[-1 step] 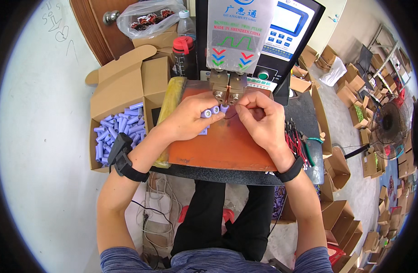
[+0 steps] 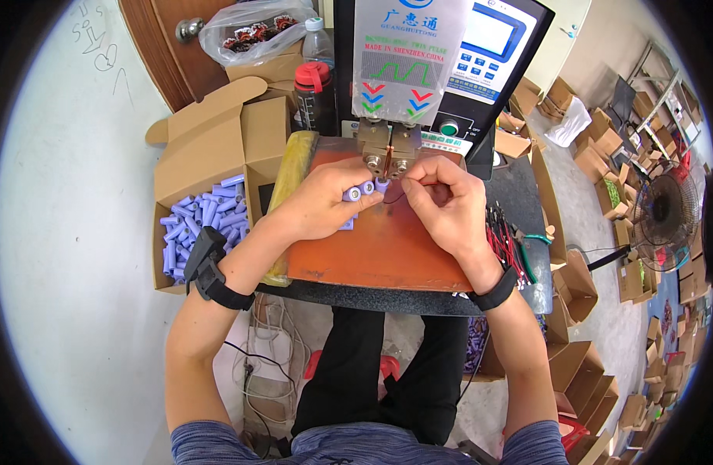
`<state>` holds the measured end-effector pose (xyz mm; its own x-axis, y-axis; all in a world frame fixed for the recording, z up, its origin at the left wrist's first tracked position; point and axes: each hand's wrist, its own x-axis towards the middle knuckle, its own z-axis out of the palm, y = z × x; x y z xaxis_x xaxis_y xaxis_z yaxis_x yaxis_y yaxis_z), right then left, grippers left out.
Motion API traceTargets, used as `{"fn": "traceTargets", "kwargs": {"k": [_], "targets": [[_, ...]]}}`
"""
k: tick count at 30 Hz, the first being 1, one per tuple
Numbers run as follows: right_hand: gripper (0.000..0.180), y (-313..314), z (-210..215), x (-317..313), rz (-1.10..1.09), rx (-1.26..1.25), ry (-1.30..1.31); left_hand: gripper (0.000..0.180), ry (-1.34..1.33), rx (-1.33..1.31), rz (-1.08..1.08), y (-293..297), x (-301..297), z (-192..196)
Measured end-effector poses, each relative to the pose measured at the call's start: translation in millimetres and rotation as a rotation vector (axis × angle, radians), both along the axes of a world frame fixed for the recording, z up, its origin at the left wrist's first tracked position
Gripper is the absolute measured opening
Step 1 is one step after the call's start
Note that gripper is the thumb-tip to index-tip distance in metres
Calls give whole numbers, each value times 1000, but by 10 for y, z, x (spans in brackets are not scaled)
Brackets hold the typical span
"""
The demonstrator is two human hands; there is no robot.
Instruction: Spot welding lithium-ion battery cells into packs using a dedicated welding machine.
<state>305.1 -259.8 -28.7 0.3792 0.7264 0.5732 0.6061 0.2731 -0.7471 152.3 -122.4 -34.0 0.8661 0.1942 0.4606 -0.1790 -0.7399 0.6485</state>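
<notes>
My left hand (image 2: 324, 203) is closed around a short row of purple cylindrical battery cells (image 2: 367, 188), their round ends showing. The rightmost cell sits right below the copper electrode tips of a spot welder (image 2: 389, 147). Close beside it, my right hand (image 2: 451, 203) pinches a thin dark wire (image 2: 395, 199) between thumb and forefinger, its end near that cell. Exactly where the wire touches is too small to tell. Another bit of purple cell shows under my left fingers. Both hands are over an orange-brown work mat (image 2: 372, 252).
An open cardboard box (image 2: 164, 232) of loose purple cells stands left, beside a yellow wrapped bar (image 2: 293, 174). Red and black wires (image 2: 502, 236) and green-handled pliers (image 2: 528, 260) lie right. A black bottle (image 2: 315, 101) stands behind; a fan (image 2: 665, 203) is far right.
</notes>
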Motion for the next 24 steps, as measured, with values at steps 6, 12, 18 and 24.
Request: {"fn": "traceTargets", "kwargs": {"k": [6, 12, 18, 24], "targets": [[5, 21, -69, 27, 76, 19, 64, 17, 25, 46, 41, -46, -1, 71], [7, 53, -95, 10, 22, 51, -62, 17, -21, 23, 3, -40, 16, 42], [8, 41, -39, -29, -18, 64, -158, 16, -7, 13, 9, -50, -14, 63], [9, 47, -73, -7, -4, 63, -144, 17, -11, 37, 10, -57, -4, 62]]}}
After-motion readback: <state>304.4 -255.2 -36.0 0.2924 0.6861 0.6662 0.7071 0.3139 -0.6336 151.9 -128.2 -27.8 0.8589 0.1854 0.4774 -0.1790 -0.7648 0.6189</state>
